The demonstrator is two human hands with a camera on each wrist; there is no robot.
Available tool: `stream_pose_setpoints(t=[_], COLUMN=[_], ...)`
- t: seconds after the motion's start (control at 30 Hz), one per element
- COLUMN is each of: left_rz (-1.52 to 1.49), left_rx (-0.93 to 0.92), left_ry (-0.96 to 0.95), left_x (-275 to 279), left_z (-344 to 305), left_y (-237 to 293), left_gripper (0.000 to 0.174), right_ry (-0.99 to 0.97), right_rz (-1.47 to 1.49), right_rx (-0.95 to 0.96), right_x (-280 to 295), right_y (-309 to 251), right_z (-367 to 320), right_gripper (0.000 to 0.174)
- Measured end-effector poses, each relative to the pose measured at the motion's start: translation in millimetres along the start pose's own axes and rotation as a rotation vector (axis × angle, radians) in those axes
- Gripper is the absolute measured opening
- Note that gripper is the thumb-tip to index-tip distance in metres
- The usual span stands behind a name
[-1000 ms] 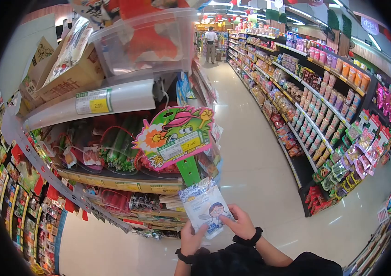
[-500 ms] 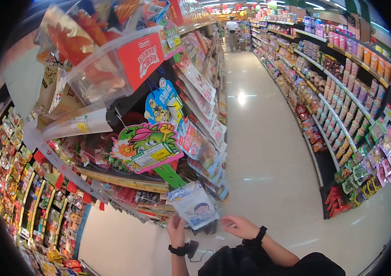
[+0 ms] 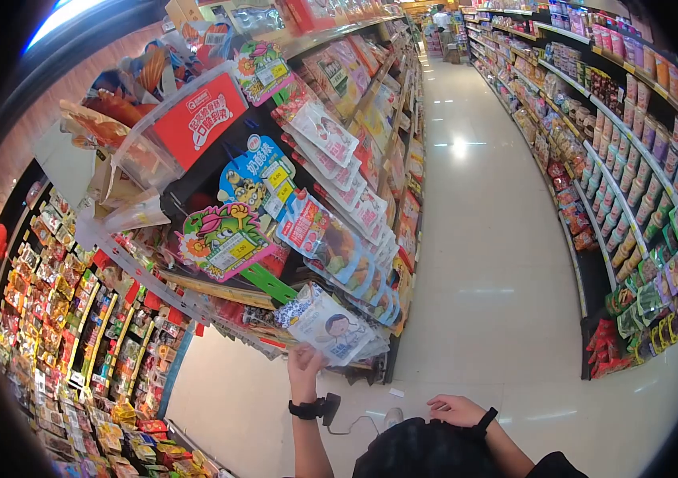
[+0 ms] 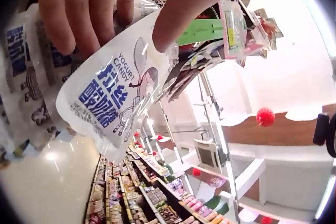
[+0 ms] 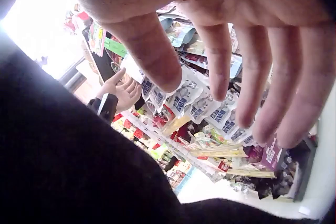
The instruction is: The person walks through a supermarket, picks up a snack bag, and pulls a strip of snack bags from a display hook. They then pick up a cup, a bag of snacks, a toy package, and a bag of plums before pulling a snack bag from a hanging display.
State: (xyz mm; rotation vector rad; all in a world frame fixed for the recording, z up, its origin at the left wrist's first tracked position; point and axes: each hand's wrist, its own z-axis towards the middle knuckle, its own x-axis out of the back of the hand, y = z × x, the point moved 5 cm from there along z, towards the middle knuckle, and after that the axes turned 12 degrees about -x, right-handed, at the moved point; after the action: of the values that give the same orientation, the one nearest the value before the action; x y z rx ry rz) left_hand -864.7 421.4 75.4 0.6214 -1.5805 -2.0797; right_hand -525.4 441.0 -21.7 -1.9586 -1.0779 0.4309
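Note:
A white yogurt candy pouch [image 3: 329, 327] hangs at the end of a green strip in the head view, in front of similar pouches. My left hand [image 3: 305, 373] is at its lower left edge. In the left wrist view, the left hand [image 4: 131, 8] has its thumb on the printed face of the pouch [image 4: 113, 92] and its fingers behind the edge, pinching it. My right hand [image 3: 454, 410] is held low, apart from the pouches, and holds nothing. The right wrist view shows the right hand [image 5: 226, 40] with fingers loosely extended, a row of pouches [image 5: 184, 95] beyond them.
Other hanging packets [image 3: 327, 239] and price cards [image 3: 227, 243] surround the pouches on the shelf end. A clear bin [image 3: 152, 151] is above. The aisle floor [image 3: 498, 319] runs between this shelf and stocked shelves [image 3: 594, 159] at right. A person [image 3: 441, 22] stands far off.
Both hands held the pouch at first; the right hand let go and moved down and right. The left hand is now at the pouch's edge. The head view has shifted, showing more hanging packets.

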Motion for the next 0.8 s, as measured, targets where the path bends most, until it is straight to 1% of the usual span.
stream_pose_setpoints(t=[0.1,0.2,0.23,0.33,0.37,0.4,0.47,0.5,0.53,0.6,0.7,0.73,0.8], left_rz=[-0.023,-0.306,-0.39,-0.508,-0.557,-0.68,-1.085,-0.96,-0.967,-0.948,-0.951,-0.947,-0.556], left_rx=[0.082,0.152,0.072,0.131,0.212,0.26,0.322,0.332,0.319,0.328,0.318,0.267,0.174], left_ry=[0.033,0.106,0.065,0.018,0.057,0.058,-0.077,0.122,0.096,0.115,0.025,-0.14,-0.024], left_x=[-9,-19,-21,-9,-8,1,-1,3,4,6,11,4,6], left_z=[0,-7,-8,-12,-13,-12,-11,-13,-11,-11,-12,-10,-9], left_y=[-4,12,19,28,35,35,52,56,57,60,55,60,54], left_gripper=[0.027,0.032,0.033,0.034,0.029,0.027,0.025,0.022,0.022,0.022,0.022,0.027,0.032], right_ry=[0.032,0.095,0.114,0.14,0.145,0.145,0.144,0.136,0.129,0.101,0.049,0.039,0.038], right_rz=[0.042,0.029,0.017,0.047,0.068,0.083,0.114,0.13,0.144,0.167,0.185,0.185,0.169], right_rx=[-0.001,0.048,0.058,0.072,0.076,0.065,0.048,0.047,0.048,0.047,0.048,0.057,0.077], right_x=[15,32,36,42,44,45,45,42,41,38,33,33,32], right_y=[12,31,37,52,55,57,60,63,65,65,44,37,25], right_z=[-9,-11,-13,-19,-21,-23,-24,-22,-18,-13,-6,-2,6], right_gripper=[0.037,0.036,0.037,0.036,0.036,0.036,0.035,0.035,0.035,0.034,0.033,0.033,0.034])
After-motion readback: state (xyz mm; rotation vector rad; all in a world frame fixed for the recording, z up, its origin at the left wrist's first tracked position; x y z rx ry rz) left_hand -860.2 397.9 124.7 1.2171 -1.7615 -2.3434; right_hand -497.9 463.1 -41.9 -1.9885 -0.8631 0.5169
